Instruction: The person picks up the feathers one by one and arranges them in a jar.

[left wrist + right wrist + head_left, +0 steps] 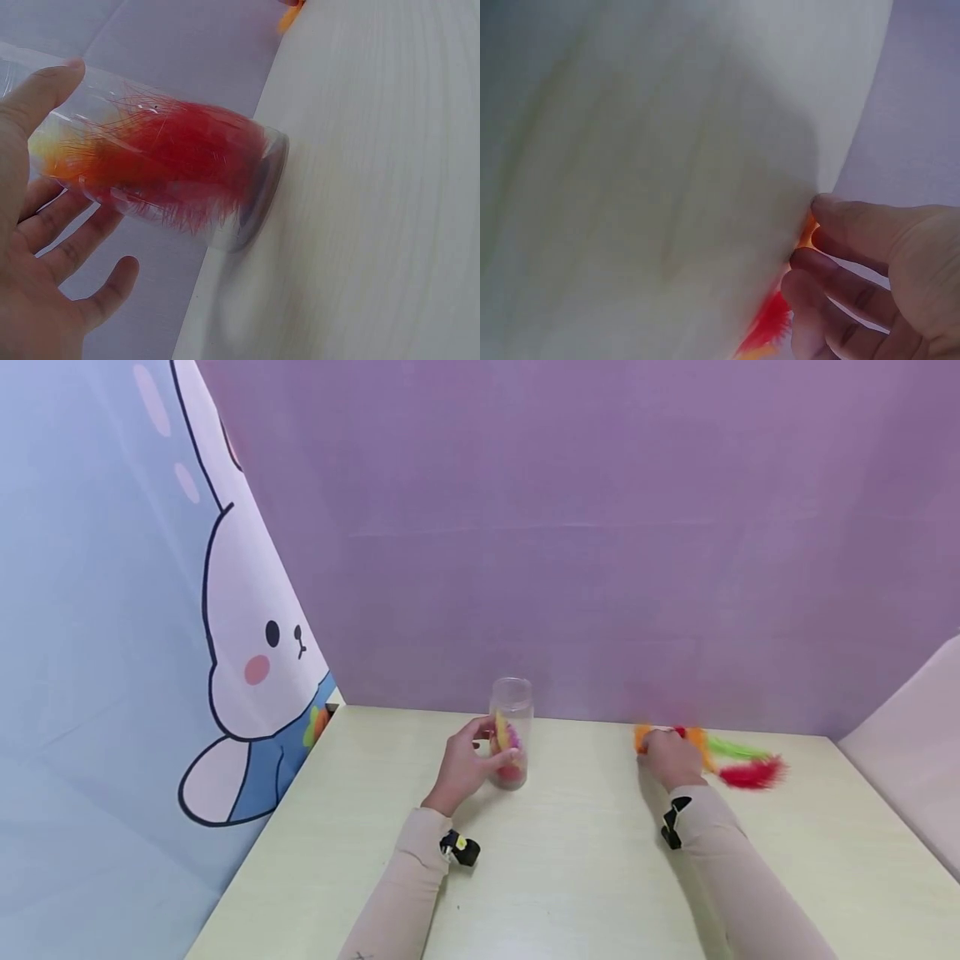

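Observation:
A tall clear jar [512, 693] stands upright near the back of the table, with red, orange and yellow feathers [187, 157] inside. My left hand [463, 767] grips its side, thumb on one side and fingers round the other. The little finger stands off the jar. Farther right, my right hand [672, 758] is down at the tabletop among loose feathers. Thumb and forefinger pinch an orange feather [808, 229], mostly hidden by the fingers. Beside that hand lie a red feather [752, 772] and a green feather [735, 748], the red one blurred.
The pale wooden table [570, 868] ends at a purple backdrop [585, 543]. A blue cloth with a printed rabbit [255, 610] hangs on the left, and a white panel [915, 760] stands on the right.

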`<move>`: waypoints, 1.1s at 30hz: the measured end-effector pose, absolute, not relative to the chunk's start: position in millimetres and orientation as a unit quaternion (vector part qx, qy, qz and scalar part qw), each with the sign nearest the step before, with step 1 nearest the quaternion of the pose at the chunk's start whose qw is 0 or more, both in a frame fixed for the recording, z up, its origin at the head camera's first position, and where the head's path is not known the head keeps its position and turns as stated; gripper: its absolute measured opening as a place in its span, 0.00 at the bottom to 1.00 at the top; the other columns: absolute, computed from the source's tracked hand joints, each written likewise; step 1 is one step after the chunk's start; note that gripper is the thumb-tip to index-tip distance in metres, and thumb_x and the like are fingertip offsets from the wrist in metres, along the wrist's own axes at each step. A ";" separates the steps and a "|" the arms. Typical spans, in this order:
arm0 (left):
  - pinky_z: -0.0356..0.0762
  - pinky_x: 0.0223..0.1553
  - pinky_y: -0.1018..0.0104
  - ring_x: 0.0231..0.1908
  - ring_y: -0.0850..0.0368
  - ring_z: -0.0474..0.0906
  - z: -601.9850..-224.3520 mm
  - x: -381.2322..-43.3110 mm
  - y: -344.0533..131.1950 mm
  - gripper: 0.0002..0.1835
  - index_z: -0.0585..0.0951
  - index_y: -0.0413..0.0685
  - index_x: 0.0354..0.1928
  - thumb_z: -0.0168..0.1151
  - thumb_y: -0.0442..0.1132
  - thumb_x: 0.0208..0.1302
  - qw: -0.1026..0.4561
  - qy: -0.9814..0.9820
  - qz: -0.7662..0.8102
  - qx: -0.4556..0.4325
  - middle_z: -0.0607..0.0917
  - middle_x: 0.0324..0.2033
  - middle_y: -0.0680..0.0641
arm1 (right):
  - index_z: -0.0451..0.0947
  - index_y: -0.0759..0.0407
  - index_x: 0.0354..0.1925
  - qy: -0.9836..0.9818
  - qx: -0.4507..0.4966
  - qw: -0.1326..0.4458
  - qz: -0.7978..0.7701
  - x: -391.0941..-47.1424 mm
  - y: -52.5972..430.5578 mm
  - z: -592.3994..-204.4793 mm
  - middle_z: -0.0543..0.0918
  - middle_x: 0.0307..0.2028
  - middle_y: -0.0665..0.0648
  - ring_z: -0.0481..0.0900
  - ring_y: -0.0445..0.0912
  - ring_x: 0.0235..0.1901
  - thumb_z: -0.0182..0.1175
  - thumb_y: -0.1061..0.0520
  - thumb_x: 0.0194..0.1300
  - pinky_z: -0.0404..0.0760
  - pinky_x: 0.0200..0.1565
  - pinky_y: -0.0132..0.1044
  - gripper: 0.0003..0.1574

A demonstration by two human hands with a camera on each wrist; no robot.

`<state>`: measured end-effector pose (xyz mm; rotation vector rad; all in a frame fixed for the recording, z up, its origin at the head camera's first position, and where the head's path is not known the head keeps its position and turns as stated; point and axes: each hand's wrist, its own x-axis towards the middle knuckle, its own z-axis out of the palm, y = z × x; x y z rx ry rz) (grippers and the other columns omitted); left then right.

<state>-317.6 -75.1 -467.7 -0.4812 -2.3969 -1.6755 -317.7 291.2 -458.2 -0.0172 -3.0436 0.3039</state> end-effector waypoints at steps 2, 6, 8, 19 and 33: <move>0.76 0.59 0.44 0.54 0.49 0.81 -467.9 -317.8 -74.9 0.35 0.79 0.50 0.63 0.80 0.51 0.54 0.089 -0.806 -0.563 -0.162 0.86 0.53 0.49 | 0.87 0.54 0.35 -0.994 -0.008 0.036 0.100 -319.5 292.2 -459.2 0.88 0.38 0.66 0.84 0.61 0.34 0.70 0.57 0.61 0.80 0.27 0.54 0.02; 0.76 0.59 0.44 0.54 0.50 0.81 -467.1 -317.6 -74.7 0.35 0.79 0.51 0.63 0.79 0.52 0.54 0.091 -0.806 -0.562 -0.160 0.86 0.53 0.49 | 0.88 0.53 0.35 -0.994 -0.004 0.043 0.102 -322.2 293.7 -460.0 0.88 0.39 0.66 0.85 0.61 0.34 0.70 0.58 0.61 0.82 0.28 0.56 0.02; 0.76 0.59 0.44 0.54 0.49 0.81 -466.4 -317.1 -74.6 0.35 0.79 0.51 0.63 0.79 0.52 0.54 0.092 -0.807 -0.562 -0.158 0.86 0.53 0.49 | 0.88 0.54 0.35 -0.994 -0.002 0.048 0.101 -323.1 293.8 -460.2 0.88 0.38 0.67 0.85 0.61 0.33 0.69 0.58 0.61 0.82 0.28 0.56 0.02; 0.76 0.59 0.47 0.54 0.50 0.81 -466.2 -317.0 -73.6 0.35 0.79 0.51 0.63 0.80 0.50 0.53 0.088 -0.809 -0.560 -0.155 0.86 0.52 0.49 | 0.85 0.53 0.29 -0.995 -0.009 0.050 0.089 -327.4 293.9 -461.9 0.87 0.34 0.64 0.84 0.60 0.31 0.71 0.53 0.60 0.81 0.27 0.56 0.07; 0.76 0.59 0.48 0.54 0.51 0.81 -465.1 -316.4 -75.4 0.36 0.79 0.51 0.64 0.80 0.51 0.53 0.088 -0.809 -0.561 -0.152 0.86 0.52 0.50 | 0.84 0.62 0.31 -0.998 0.004 0.047 0.033 -331.0 288.8 -461.2 0.86 0.32 0.71 0.83 0.62 0.26 0.54 0.61 0.67 0.82 0.24 0.60 0.12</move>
